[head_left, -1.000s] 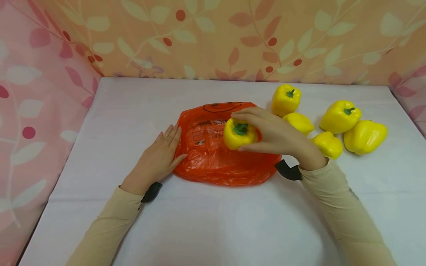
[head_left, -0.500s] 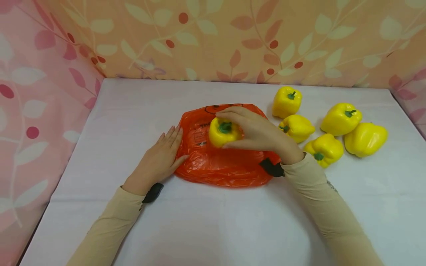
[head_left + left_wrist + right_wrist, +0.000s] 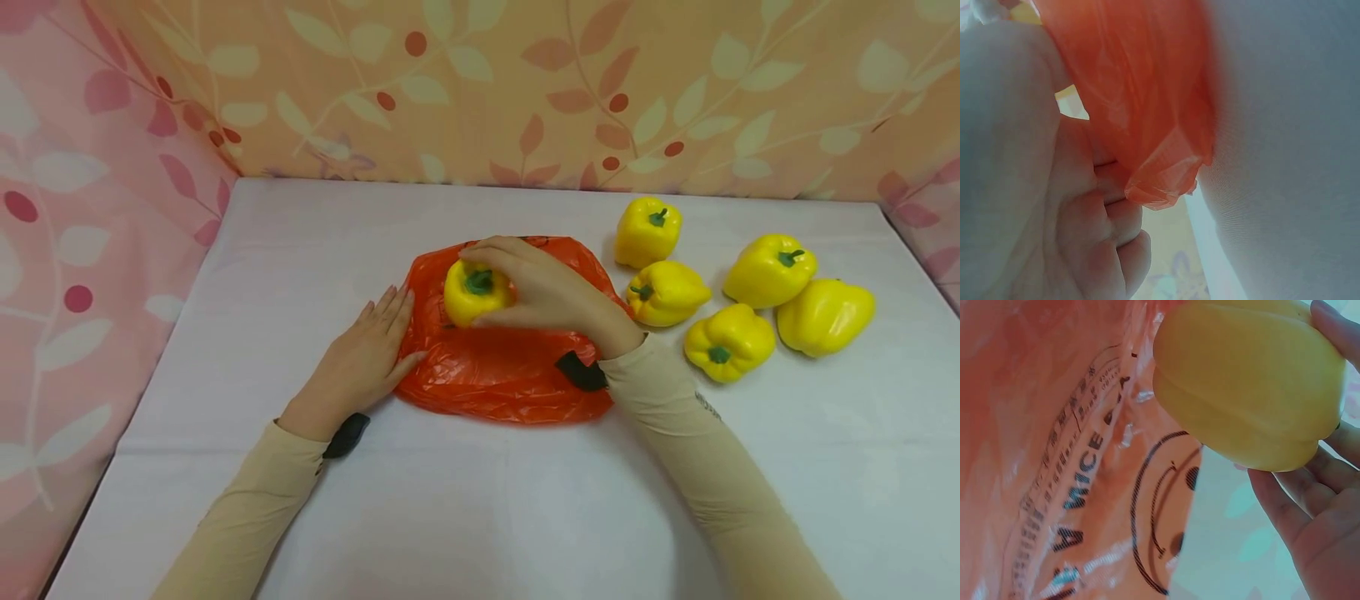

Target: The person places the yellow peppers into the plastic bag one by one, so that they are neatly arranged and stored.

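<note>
A red plastic bag [image 3: 510, 375] with black print and a smiley face lies on the table in the head view. My left hand [image 3: 356, 367] rests flat along its left edge, fingers stretched out and touching the plastic. In the left wrist view those fingers lie against the bag's crumpled rim [image 3: 1160, 181]. Over the bag, my right hand [image 3: 547, 287] grips a yellow bell pepper [image 3: 459, 296] between thumb and fingers, its green stem facing up. The right wrist view has the same bell pepper [image 3: 1247, 381] held up beside the printed plastic.
Several more yellow bell peppers stand or lie to the right of the bag, the nearest a lying bell pepper [image 3: 671, 296] and another bell pepper [image 3: 738, 333]. A white cloth [image 3: 480, 517] covers the table. A floral curtain [image 3: 480, 83] rises behind the far edge.
My right hand has carried the bell pepper leftward over the bag, from its right half toward its left half. My left hand has stayed at the bag's left edge.
</note>
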`<state>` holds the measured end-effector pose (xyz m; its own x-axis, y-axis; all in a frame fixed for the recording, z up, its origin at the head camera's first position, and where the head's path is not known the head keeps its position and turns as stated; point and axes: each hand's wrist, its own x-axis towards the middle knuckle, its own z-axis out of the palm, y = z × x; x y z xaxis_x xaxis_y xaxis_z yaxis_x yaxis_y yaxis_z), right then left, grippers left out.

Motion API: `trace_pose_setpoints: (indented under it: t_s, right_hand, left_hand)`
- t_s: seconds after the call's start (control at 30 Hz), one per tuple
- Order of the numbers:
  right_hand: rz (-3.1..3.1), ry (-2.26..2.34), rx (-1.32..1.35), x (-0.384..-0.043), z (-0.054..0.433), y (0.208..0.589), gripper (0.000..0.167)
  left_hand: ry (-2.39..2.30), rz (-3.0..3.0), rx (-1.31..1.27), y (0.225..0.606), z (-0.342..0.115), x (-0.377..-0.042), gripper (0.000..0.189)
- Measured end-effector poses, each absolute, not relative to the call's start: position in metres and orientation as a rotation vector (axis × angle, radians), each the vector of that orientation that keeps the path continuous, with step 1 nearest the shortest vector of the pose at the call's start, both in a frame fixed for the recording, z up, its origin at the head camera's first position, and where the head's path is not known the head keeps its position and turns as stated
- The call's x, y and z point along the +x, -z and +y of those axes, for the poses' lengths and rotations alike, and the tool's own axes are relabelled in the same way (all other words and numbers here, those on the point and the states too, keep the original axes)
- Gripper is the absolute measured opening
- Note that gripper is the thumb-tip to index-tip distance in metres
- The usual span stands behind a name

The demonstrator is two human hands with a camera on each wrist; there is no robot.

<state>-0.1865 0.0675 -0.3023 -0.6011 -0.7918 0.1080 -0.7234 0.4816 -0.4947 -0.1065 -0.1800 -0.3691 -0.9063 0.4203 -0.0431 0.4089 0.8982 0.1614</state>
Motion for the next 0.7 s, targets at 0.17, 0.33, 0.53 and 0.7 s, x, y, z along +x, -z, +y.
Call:
trace_pose_setpoints:
  t_s: [0.17,0.33,0.53,0.7]
  right_hand:
    - [2.570,0.789,-1.300,-0.193,0.058,0.308,0.070]
    - [2.561,0.811,-1.308,-0.200,0.049,0.314,0.069]
    - [2.544,0.810,-1.296,-0.205,0.038,0.322,0.070]
    - [2.534,0.797,-1.285,-0.206,0.031,0.327,0.072]
  left_hand:
    - [-0.233,2.995,0.662,0.370,-0.180,-0.106,0.079]
    - [-0.238,2.999,0.671,0.370,-0.180,-0.106,0.078]
    - [-0.239,2.991,0.655,0.370,-0.180,-0.105,0.078]
    - [-0.244,2.983,0.648,0.368,-0.180,-0.105,0.078]
